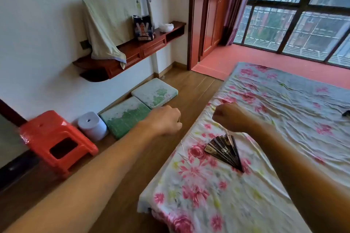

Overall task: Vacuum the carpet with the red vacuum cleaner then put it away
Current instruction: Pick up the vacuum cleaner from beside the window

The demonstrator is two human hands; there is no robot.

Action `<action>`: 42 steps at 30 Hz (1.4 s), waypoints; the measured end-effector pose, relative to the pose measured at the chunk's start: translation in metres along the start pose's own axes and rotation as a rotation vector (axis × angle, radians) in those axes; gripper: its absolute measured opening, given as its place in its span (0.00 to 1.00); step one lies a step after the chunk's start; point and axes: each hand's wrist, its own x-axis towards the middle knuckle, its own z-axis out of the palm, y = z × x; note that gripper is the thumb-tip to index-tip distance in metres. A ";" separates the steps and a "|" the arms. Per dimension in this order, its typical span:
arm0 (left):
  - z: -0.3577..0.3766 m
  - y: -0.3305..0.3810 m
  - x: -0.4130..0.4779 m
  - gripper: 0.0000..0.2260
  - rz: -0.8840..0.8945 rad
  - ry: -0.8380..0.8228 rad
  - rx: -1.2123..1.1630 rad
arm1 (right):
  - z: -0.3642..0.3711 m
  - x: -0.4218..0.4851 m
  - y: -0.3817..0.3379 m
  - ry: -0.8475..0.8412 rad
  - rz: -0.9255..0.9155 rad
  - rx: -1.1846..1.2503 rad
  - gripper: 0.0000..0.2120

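No red vacuum cleaner shows anywhere in the head view. A red carpet (261, 58) covers the raised floor by the big window at the back. My left hand (166, 120) is held out over the wooden floor beside the bed, fingers curled into a fist with nothing in it. Over the near left corner of the bed, my right hand (229, 116) is curled into a fist too and holds nothing.
A bed with a floral sheet (255, 157) fills the right side, a black folding fan (225, 150) lying on it. Along the left wall stand a red plastic stool (55, 142), a paper roll (92, 126) and two green cushions (140, 104) under a wall shelf (132, 53). A wooden floor strip runs between them.
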 end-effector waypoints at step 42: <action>-0.069 -0.400 0.315 0.12 0.396 -0.080 0.067 | 0.048 0.370 -0.185 0.147 0.580 0.145 0.14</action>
